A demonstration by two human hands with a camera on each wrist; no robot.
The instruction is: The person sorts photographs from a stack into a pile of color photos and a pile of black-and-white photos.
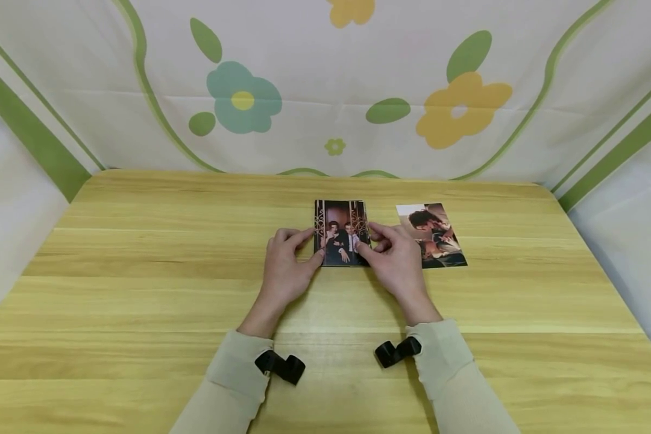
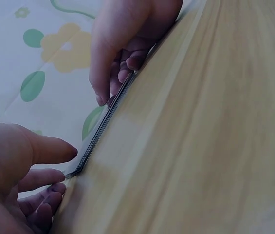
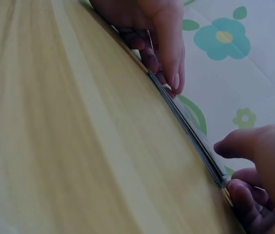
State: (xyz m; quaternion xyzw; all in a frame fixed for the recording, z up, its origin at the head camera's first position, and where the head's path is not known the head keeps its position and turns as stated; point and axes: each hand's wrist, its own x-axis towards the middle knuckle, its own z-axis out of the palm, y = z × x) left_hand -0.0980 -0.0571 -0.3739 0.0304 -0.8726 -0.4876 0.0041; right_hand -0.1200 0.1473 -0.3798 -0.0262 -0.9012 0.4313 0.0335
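A stack of photo prints lies on the wooden table, its top print showing two people in front of ornate ironwork. My left hand holds the stack's left side, thumb near the lower corner and index finger further up. On the opposite side my right hand grips the edge, its thumb over the face of the top print. Seen edge-on in the left wrist view, the stack shows several thin layers. The right wrist view shows the same layered edge between both hands.
Just right of the right hand lies a single photo print, slightly turned and partly covered by that hand. Behind the wooden table hangs a white cloth with flowers and green lines. Black wrist cameras sit on both sleeves.
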